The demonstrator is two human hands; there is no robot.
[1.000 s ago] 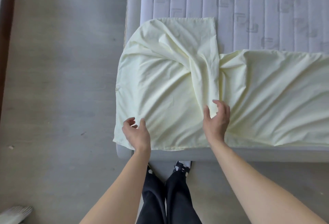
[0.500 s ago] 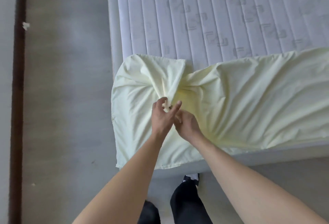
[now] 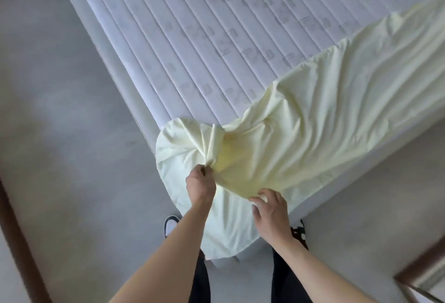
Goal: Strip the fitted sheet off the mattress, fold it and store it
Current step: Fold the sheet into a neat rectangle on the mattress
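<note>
The pale yellow fitted sheet [image 3: 313, 129] lies stripped and crumpled along the near edge of the bare white quilted mattress [image 3: 192, 38], reaching off to the right. Its left end is bunched and hangs over the mattress corner. My left hand [image 3: 201, 184] pinches a gathered fold of the sheet and lifts it. To its right, my right hand [image 3: 271, 208] grips the sheet's lower edge with curled fingers, the cloth draped over the fingertips.
Grey floor [image 3: 60, 158] surrounds the bed on the left and at the near side. The grey bed base [image 3: 361, 187] shows below the sheet. My legs and shoes stand against the corner. Dark wooden trim [image 3: 21, 254] runs at the lower left and another piece at the lower right.
The view has tilted. My hands, together at the bunched middle half a second ago, have separated: the left lifts the gathered fold, the right has dropped to the sheet's near edge.
</note>
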